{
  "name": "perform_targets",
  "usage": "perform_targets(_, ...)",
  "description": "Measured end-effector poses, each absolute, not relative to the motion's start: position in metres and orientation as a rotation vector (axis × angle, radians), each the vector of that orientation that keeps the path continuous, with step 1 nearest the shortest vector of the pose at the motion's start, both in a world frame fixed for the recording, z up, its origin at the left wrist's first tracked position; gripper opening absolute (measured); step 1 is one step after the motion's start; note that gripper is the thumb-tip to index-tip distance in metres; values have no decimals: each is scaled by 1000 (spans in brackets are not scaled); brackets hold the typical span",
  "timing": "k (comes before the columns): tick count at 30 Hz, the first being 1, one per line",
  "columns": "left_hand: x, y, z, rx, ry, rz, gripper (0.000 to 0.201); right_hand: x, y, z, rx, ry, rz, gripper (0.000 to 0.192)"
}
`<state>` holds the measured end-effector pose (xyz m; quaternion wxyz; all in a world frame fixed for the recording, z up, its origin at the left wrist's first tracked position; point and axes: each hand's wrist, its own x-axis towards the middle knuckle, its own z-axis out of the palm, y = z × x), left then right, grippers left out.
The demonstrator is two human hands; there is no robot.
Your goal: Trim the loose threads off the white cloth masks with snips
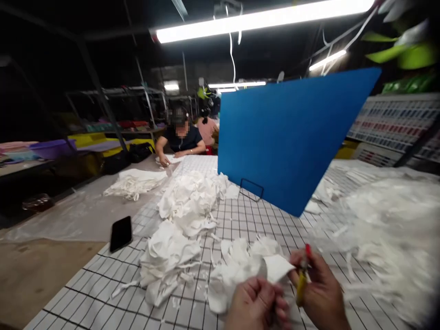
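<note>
My left hand is closed, its fingers pinching a piece of white fabric low in the view. To its right, my right hand is wrapped round small snips with yellow and red on the handle; the blades cannot be made out. The fabric's pointed corner reaches the fingertips of my right hand. Just beyond both hands lies a loose heap of white fabric pieces. Another crumpled white pile sits left of my left hand, with small white scraps around it.
A large blue panel stands on the gridded table cover, with a black wire stand at its base. At left lies a black phone. Clear plastic with white pieces fills the right. A co-worker sits across.
</note>
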<state>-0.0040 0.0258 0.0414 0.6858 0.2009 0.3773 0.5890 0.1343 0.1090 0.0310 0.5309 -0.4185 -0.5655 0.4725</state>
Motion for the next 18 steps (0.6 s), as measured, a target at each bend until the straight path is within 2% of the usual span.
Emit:
perform_targets(2,-3,24,39,483,970,1379,50,132,94,20,-1113,-1376,1214,40)
perform_targets(5,-8,21,33,619,1193,1433,43,124,73,1,-1141,-1381,1379,30)
perform_targets(10,-14,19,28,706,1035,1233,34,133,58,-12,-1170,-1383,1567,35)
perform_targets(14,-13,21,27,786,1014,1253,28,167,60,14,-1307,-1564,1376,30)
perform_targets(18,-14,21,25,960,1106,1200,23,187,57,50,-1464,-1994,1080,31)
